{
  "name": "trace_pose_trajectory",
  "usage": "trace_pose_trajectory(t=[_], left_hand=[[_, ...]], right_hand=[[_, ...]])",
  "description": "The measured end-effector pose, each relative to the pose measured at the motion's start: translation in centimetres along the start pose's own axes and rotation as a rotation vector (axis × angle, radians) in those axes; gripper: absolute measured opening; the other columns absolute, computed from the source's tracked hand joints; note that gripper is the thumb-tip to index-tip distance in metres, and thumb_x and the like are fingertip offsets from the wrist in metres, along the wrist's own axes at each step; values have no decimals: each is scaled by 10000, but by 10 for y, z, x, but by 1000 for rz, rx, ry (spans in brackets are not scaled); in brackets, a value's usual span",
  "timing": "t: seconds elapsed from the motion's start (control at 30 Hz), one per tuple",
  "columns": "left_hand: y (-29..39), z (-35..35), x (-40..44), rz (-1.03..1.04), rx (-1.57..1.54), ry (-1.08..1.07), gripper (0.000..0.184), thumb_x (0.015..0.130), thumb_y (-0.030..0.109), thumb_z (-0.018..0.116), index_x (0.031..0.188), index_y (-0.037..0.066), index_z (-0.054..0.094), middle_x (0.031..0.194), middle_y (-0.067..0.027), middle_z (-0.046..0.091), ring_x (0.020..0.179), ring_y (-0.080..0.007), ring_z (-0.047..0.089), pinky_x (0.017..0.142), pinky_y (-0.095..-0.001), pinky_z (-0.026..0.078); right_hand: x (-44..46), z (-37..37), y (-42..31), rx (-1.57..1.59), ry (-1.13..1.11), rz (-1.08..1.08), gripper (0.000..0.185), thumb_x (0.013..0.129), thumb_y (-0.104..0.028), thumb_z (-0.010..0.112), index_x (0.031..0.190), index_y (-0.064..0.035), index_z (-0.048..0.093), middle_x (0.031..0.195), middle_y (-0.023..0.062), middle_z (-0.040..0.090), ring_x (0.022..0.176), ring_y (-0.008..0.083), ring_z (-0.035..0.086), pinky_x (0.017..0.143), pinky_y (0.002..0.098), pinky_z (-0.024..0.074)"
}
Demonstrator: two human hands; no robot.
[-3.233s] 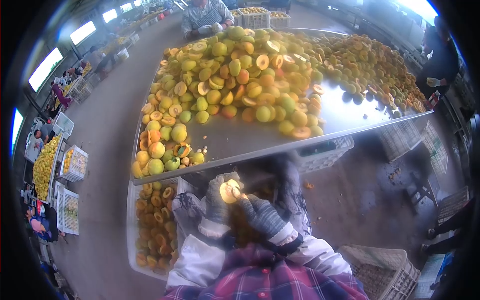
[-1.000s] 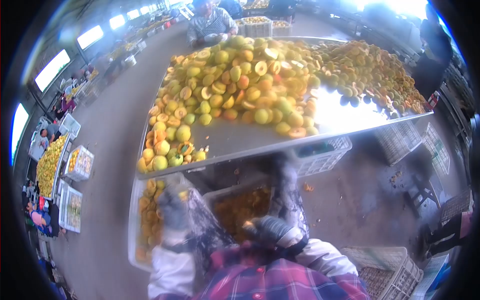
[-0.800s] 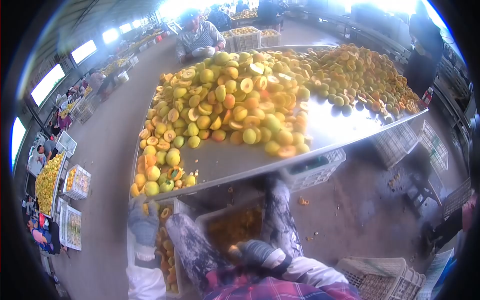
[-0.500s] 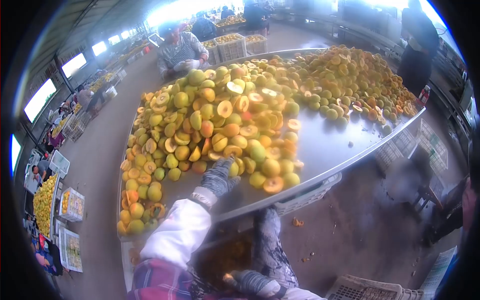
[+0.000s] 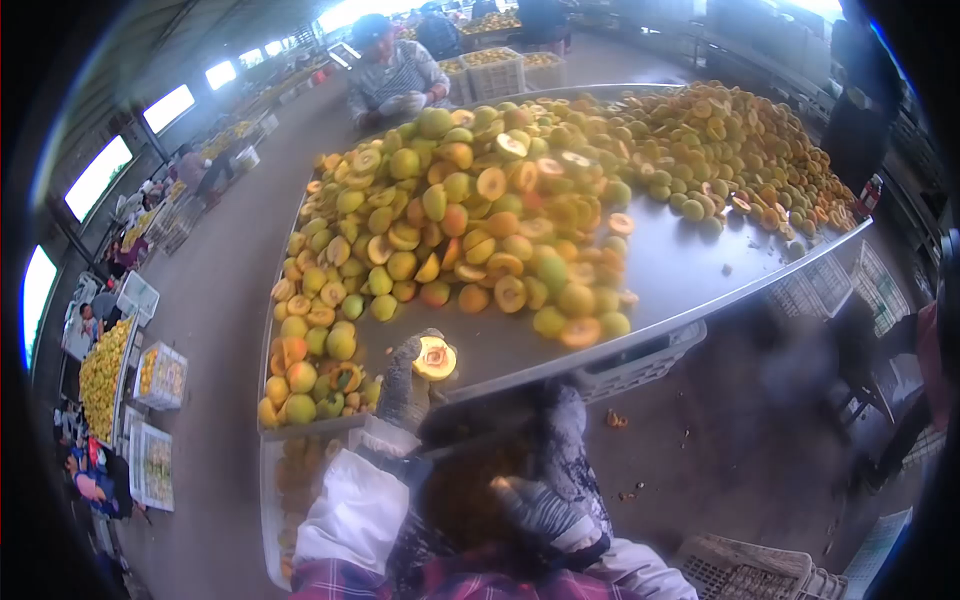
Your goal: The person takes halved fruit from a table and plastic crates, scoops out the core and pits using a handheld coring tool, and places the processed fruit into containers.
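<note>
Bright windows (image 5: 97, 178) line the far-left wall of this hazy shed, and a metal table (image 5: 690, 262) stands mid-floor, heaped with yellow-green fruit (image 5: 455, 220), some cut open. At its near edge the gloved left hand (image 5: 405, 385) has its fingers closed round a halved fruit (image 5: 435, 358) — cut face up, raised just beside the pile's near-left end. Lower down, the gloved right hand (image 5: 540, 508) hangs over the lap, fingers curled; whether it grips anything, I can't tell. Across the table sits another person (image 5: 392, 75).
</note>
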State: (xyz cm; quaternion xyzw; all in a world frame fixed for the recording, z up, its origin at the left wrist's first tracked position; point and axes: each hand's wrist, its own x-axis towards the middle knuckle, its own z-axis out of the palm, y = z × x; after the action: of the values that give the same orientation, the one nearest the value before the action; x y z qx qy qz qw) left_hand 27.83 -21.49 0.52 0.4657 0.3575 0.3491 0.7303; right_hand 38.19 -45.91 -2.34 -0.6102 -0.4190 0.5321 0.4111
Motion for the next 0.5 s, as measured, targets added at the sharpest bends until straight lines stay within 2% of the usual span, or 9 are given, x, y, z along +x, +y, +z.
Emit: trace_pose_trajectory(t=[0.03,0.1,0.2,0.27,0.3,0.37,0.4,0.47,0.5], left_hand=[[-2,-1,-21,1,-203,51,465,921,505,498,1090,80,583,880,-71,643,719,-173,606,518,-273,481],[0,-9,-56,-35,-207,73,578,928,593,415,1063,66,612,801,-86,646,632,-174,595,486,-269,465],[-9,-17,-94,-98,-242,142,600,927,609,409,1058,59,613,816,-106,654,652,-182,611,507,-276,485],[-12,-9,-115,11,-349,202,548,935,548,469,1104,42,594,879,-121,651,701,-232,623,565,-307,511],[-25,4,-114,5,-358,200,548,935,548,469,1104,42,594,879,-121,651,701,-232,623,565,-307,511],[-54,30,-106,1139,598,916,481,953,462,479,1149,34,580,904,-125,637,732,-240,618,626,-338,531],[-37,29,-122,1136,594,917,481,953,462,479,1149,34,580,904,-125,637,732,-240,618,626,-338,531],[12,24,-166,608,616,233,406,945,335,537,1197,18,557,952,-137,639,773,-222,625,664,-349,544],[-1,14,-162,605,613,230,406,945,335,537,1197,18,557,952,-137,639,773,-222,625,664,-349,544]], right_hand=[[-3,1,-21,26,18,16,372,1015,-303,444,1161,-9,617,1061,154,679,1015,268,638,893,326,477],[6,13,-15,-30,39,-96,354,1007,-278,454,1172,-2,603,1060,168,670,996,292,640,873,340,487],[-1,22,-50,-114,22,-336,327,986,-211,470,1209,10,562,1063,193,649,958,339,638,832,370,503],[-2,32,-59,-145,-33,-460,327,973,-170,476,1236,15,535,1066,205,638,939,362,633,811,386,510],[6,37,-50,-368,24,-486,346,946,-134,484,1254,22,510,1078,217,624,930,377,627,805,396,511],[20,46,-34,-599,80,-508,374,920,-99,492,1272,29,486,1089,229,610,920,393,620,798,406,511],[25,51,-26,-575,89,-576,369,919,-89,485,1269,29,489,1089,236,608,923,391,619,789,409,509],[28,59,-21,-552,99,-638,364,918,-80,479,1266,29,493,1089,243,606,925,389,618,780,413,507],[28,63,-21,-429,100,-506,353,929,-95,470,1260,25,497,1078,241,607,910,395,613,769,427,501]])
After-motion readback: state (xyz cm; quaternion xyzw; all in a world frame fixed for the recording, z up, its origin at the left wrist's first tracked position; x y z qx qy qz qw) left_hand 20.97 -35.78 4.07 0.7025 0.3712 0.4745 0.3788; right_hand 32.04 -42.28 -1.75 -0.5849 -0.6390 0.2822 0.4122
